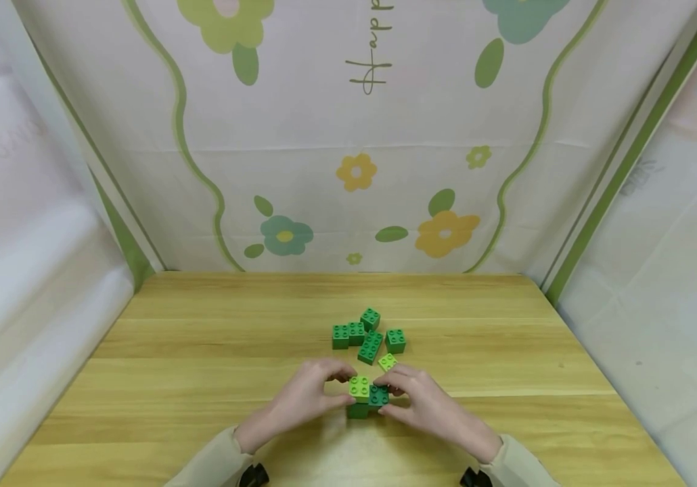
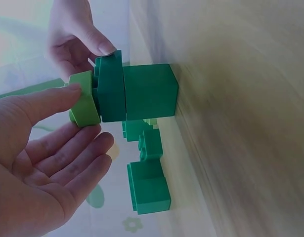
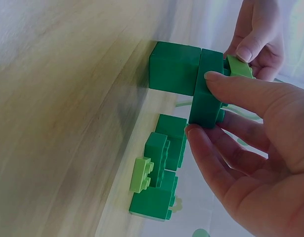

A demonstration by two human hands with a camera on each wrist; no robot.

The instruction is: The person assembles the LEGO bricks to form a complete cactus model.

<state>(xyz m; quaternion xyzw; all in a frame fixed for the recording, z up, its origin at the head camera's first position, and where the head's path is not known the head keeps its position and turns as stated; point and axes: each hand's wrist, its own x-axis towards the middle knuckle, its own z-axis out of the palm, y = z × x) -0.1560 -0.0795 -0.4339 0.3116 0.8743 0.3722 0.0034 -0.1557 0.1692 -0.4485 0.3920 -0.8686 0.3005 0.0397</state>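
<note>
Near the front of the table my left hand (image 1: 304, 393) pinches a light green toy brick (image 1: 358, 388) between thumb and fingers. That brick sits on the studs of a longer dark green brick (image 1: 379, 396), at its left end, and looks slightly tilted in the left wrist view. My right hand (image 1: 423, 400) grips the right end of the long brick by its sides. Under the long brick's left part a dark green block (image 2: 151, 92) stands on the table, so the right end overhangs.
Behind the hands lie several loose dark green bricks, among them a long one (image 1: 370, 347) and a square one (image 1: 395, 341). A small light green brick (image 1: 388, 362) lies just beyond my right fingers. The wooden table (image 1: 214, 338) meets a flower-printed cloth (image 1: 324, 122) at the back.
</note>
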